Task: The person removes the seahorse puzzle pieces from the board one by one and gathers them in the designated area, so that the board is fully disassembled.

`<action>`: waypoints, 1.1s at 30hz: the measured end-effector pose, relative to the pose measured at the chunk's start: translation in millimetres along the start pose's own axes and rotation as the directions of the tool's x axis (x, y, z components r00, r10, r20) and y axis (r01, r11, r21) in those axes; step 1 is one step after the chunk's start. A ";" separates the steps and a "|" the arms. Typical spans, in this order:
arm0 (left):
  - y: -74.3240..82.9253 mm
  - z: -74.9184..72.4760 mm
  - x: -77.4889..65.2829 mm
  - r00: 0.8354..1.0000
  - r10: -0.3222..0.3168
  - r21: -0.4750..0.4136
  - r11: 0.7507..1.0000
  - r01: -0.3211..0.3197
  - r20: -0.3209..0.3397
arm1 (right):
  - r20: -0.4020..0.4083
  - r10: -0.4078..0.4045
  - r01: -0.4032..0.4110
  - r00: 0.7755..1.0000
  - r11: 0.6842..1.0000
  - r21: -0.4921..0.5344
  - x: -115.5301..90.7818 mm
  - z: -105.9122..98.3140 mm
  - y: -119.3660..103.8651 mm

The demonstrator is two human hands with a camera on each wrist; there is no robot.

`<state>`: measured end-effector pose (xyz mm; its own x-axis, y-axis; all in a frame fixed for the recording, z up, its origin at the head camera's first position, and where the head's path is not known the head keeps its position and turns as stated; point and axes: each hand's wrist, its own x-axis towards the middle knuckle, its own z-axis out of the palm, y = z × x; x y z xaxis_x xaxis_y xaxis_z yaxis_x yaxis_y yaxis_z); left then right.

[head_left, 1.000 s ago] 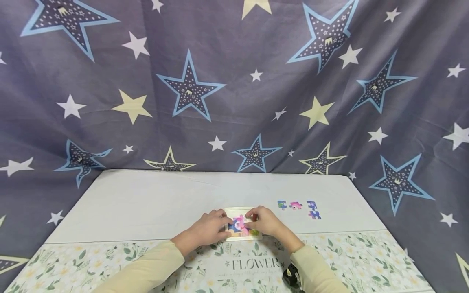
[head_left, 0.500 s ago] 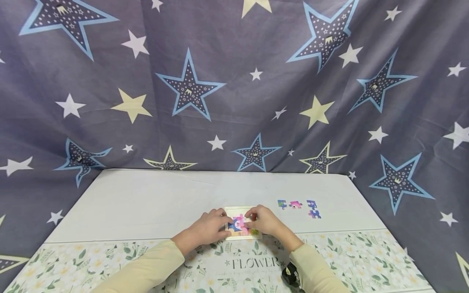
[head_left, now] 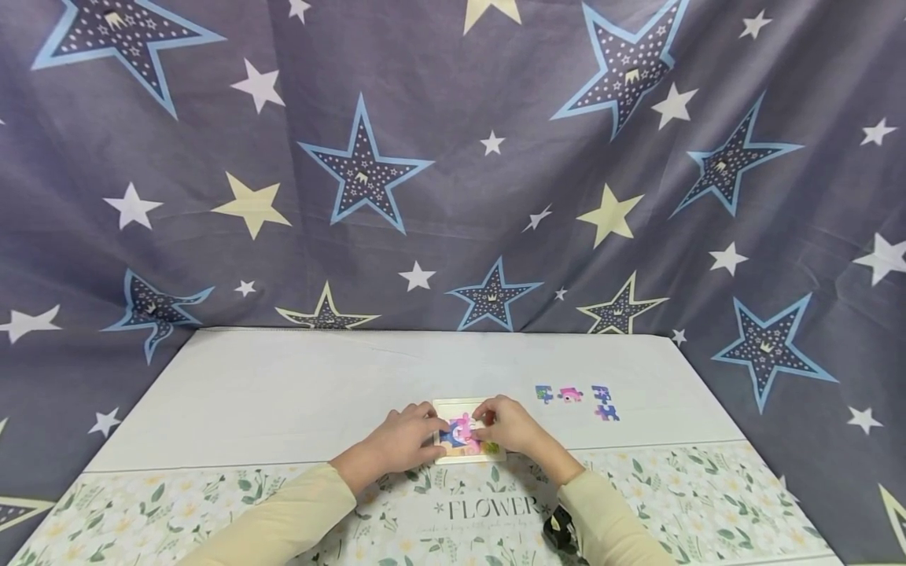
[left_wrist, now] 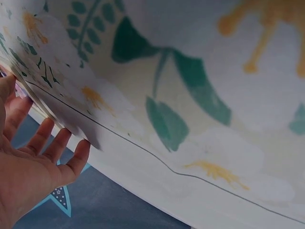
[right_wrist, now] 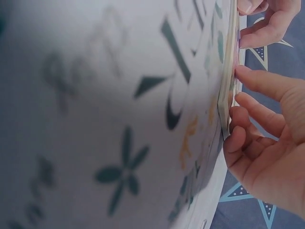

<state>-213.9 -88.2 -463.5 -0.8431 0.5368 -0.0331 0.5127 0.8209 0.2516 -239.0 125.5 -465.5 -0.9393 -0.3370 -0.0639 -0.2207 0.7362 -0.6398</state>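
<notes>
Puzzle tray (head_left: 450, 409) between both grips. Left grip (head_left: 402, 442): fingers relaxed, tips at its edge. Right grip (head_left: 515, 428): fingertips on jigsaw (head_left: 454, 435); pinching, can't tell. Tabletop (head_left: 318, 393) edge well beyond; loose puzzle pieces (head_left: 570, 395) beyond right grip, rightward.

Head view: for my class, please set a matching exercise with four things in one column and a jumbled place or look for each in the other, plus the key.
Things
1. Puzzle tray
2. Loose pink puzzle piece
3. Backdrop
4. Front table covering

Places and looks
A. Dark, printed with stars
B. Between the left hand and the right hand
C. Bears the word FLOWER
D. On the white surface, with other loose pieces to either side

Right pairs: 1-B, 2-D, 3-A, 4-C
</notes>
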 end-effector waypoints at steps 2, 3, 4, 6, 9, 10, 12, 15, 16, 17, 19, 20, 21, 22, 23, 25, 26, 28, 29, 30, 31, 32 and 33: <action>0.2 -0.2 0.0 1.000 -0.003 -0.001 1.000 0.003 0.004 | -0.001 0.000 0.000 1.000 1.000 0.002 0.1 0.1 0.1; 0.2 -0.1 0.0 1.000 -0.003 -0.001 1.000 0.003 0.005 | -0.002 -0.001 0.001 1.000 1.000 0.002 0.1 0.1 0.1; 0.2 0.0 0.0 1.000 -0.004 -0.002 1.000 0.004 0.006 | -0.004 -0.003 0.003 1.000 1.000 0.004 0.1 0.1 0.3; 0.0 0.6 0.0 1.000 -0.006 -0.002 1.000 0.006 0.007 | -0.007 -0.004 0.004 1.000 1.000 0.004 -0.2 0.2 0.2; -0.3 1.4 0.1 1.000 -0.008 -0.001 1.000 0.008 0.007 | -0.009 -0.001 0.001 1.000 1.000 0.000 -0.1 0.4 0.1; -0.3 1.4 0.0 1.000 -0.009 -0.001 1.000 0.009 0.007 | -0.008 0.000 0.000 1.000 1.000 -0.001 0.1 0.6 0.0; 0.0 1.0 0.0 1.000 -0.012 -0.002 1.000 0.012 0.008 | -0.007 0.008 -0.008 1.000 1.000 -0.003 0.5 0.8 0.0; 0.6 0.1 0.0 1.000 -0.010 -0.008 1.000 0.011 0.009 | -0.004 0.014 -0.014 1.000 1.000 0.002 1.0 1.1 0.0; 0.8 0.0 0.0 1.000 -0.009 -0.007 1.000 0.009 0.009 | -0.004 0.015 -0.015 1.000 1.000 0.003 0.9 1.1 -0.1; 0.9 -0.2 0.1 1.000 -0.007 -0.008 1.000 0.007 0.009 | -0.004 0.019 -0.019 1.000 1.000 0.004 0.9 1.1 0.0; 1.0 -0.3 0.1 1.000 -0.004 -0.007 1.000 0.004 0.010 | -0.005 0.017 -0.017 1.000 1.000 0.004 0.7 1.2 0.1; 1.0 -0.3 0.1 1.000 -0.004 -0.007 1.000 0.004 0.011 | -0.005 0.018 -0.018 1.000 1.000 0.005 0.5 1.2 -0.2; 1.1 -0.3 0.1 1.000 -0.004 -0.006 1.000 0.004 0.012 | -0.005 0.021 -0.021 1.000 1.000 0.006 0.3 1.0 -0.5; 1.2 -0.5 0.0 1.000 -0.004 -0.005 1.000 0.004 0.013 | -0.005 0.023 -0.023 1.000 1.000 0.005 0.4 1.2 -0.6; 1.3 -0.5 0.0 1.000 -0.004 -0.006 1.000 0.004 0.013 | -0.005 0.024 -0.024 1.000 1.000 0.005 0.4 1.4 -0.6; 1.6 -0.6 -0.1 1.000 -0.004 -0.010 1.000 0.005 0.014 | -0.005 0.025 -0.025 1.000 1.000 0.007 0.2 1.3 -1.4; 1.7 -0.8 -0.3 1.000 -0.004 -0.011 1.000 0.005 0.014 | -0.005 0.022 -0.022 1.000 1.000 0.009 0.2 1.5 -1.6; 2.0 -1.2 -0.6 1.000 -0.002 -0.014 1.000 0.002 0.010 | -0.007 0.016 -0.016 1.000 1.000 0.009 0.2 1.4 -2.0; 2.1 -1.2 -0.6 1.000 0.000 -0.015 1.000 0.000 0.008 | -0.008 0.011 -0.011 1.000 1.000 0.006 0.2 1.3 -2.1; 2.1 -1.3 -0.7 1.000 0.001 -0.016 1.000 -0.001 0.006 | -0.009 0.005 -0.005 1.000 1.000 0.003 0.2 1.1 -2.3; 2.2 -1.5 -0.9 1.000 0.002 -0.017 1.000 -0.002 0.005 | -0.010 -0.004 0.004 1.000 1.000 -0.003 0.1 1.1 -2.3; 2.3 -1.6 -0.9 1.000 0.002 -0.016 1.000 -0.002 0.004 | -0.010 -0.012 0.012 1.000 1.000 -0.011 0.0 0.8 -2.3; 2.2 -1.3 -0.8 1.000 0.002 -0.015 1.000 -0.002 0.005 | -0.011 -0.011 0.010 1.000 1.000 -0.016 -0.2 0.5 -2.5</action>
<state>-212.3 -87.1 -461.7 -0.8412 0.5395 -0.0376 0.5119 0.8167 0.2664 -238.1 123.4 -464.3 -0.9398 -0.3382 -0.0483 -0.2346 0.7417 -0.6283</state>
